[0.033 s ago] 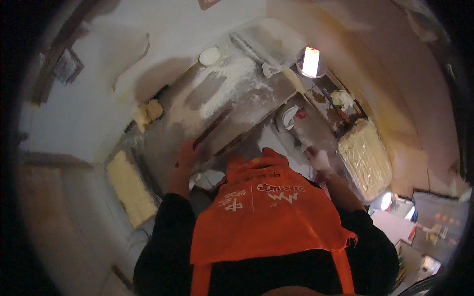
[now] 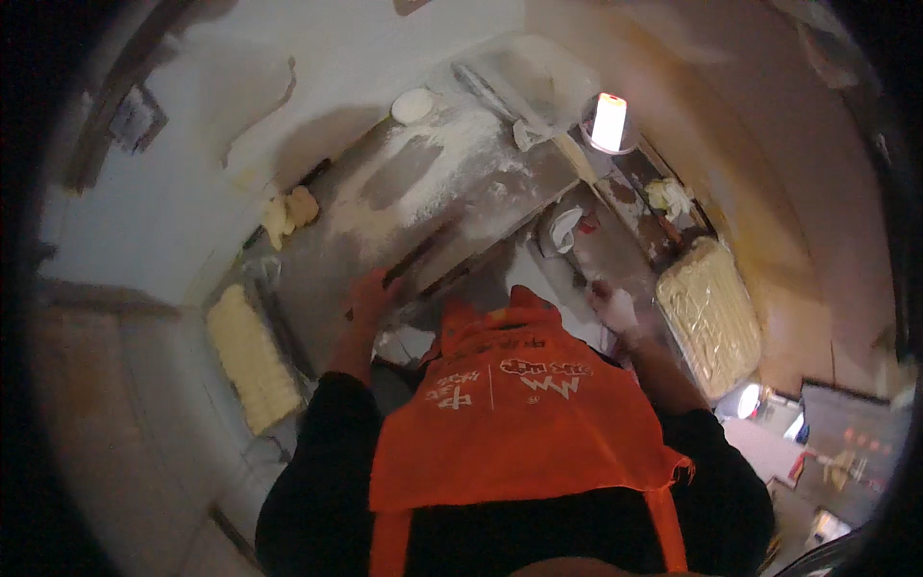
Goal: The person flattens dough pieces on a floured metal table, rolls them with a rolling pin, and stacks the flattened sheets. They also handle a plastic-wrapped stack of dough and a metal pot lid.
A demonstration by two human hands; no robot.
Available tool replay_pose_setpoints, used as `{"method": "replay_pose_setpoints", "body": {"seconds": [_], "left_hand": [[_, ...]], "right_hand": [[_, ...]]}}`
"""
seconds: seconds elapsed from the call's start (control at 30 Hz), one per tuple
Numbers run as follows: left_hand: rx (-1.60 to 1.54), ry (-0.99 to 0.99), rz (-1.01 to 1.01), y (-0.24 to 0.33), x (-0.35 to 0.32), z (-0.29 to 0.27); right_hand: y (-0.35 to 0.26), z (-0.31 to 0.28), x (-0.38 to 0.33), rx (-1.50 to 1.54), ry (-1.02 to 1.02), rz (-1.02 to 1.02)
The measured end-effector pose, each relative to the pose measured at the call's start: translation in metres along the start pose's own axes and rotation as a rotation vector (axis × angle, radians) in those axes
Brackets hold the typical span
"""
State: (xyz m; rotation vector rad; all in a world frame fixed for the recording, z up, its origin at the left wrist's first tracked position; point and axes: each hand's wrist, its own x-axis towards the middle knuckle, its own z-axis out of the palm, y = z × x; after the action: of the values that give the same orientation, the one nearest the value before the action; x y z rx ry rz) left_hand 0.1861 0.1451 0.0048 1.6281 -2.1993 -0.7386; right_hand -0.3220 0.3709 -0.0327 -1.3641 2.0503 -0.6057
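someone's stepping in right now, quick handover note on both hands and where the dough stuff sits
Left hand: resting on the near edge of the floured metal worktop, by a long dark stick; whether it grips the stick is unclear.
Right hand: dusted white, down beside the tray of pale strips; grip unclear.
Things: flour patch spread on the worktop, round dough piece at the far end, dough lumps at the left edge, a second tray of pale pieces on the left.
Done: worktop floured, both trays filled.
Left: the lumps and the round piece lie unrolled.
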Motion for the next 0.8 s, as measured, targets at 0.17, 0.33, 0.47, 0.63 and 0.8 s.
{"method": "replay_pose_setpoints", "body": {"seconds": [0.17,0.33,0.47,0.63,0.8], "left_hand": [[-0.041,-0.028,0.13,0.073,-0.028,0.056],[-0.033,-0.054,0.063,0.088,-0.027,0.066],[-0.005,-0.022,0.123,0.063,0.0,0.065],[-0.036,0.092,0.105,0.013,0.036,0.085],[0.26,0.192,-0.088,-0.051,0.083,0.095]], "right_hand": [[-0.084,-0.004,0.057,-0.158,0.169,-0.599],[-0.136,0.031,0.136,-0.136,0.076,-1.014],[-0.144,0.068,0.186,-0.29,-0.098,-0.972],[-0.154,0.13,0.236,-0.237,-0.173,-0.947],[-0.181,0.191,0.281,-0.372,-0.128,-0.957]]}}
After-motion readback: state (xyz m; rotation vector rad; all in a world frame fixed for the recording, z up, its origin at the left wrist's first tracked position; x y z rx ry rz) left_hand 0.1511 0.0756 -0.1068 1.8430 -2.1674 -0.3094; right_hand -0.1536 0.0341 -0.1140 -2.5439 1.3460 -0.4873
